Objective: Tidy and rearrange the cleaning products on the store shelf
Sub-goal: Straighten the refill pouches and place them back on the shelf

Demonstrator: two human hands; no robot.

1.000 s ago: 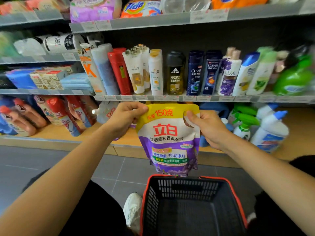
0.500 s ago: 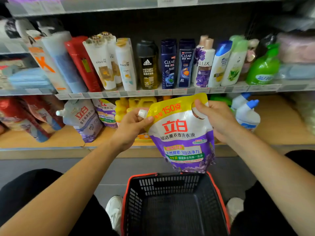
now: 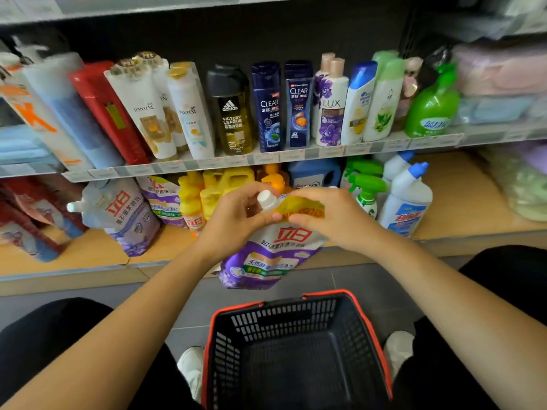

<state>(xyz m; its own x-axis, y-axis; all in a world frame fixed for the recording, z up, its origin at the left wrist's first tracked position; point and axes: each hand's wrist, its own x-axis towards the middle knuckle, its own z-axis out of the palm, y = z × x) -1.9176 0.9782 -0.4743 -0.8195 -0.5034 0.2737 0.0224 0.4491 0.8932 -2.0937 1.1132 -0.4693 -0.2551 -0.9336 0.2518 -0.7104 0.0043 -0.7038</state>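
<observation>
My left grip (image 3: 236, 223) and right grip (image 3: 331, 220) are both curled tight on the top edge of the purple detergent pouch (image 3: 272, 255) — held in front of the lower shelf (image 3: 461, 202), above the basket (image 3: 296, 313).

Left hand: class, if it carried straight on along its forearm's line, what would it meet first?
Probably the orange bottle just beyond the left hand, which grips the pouch; depth is unclear.
</observation>
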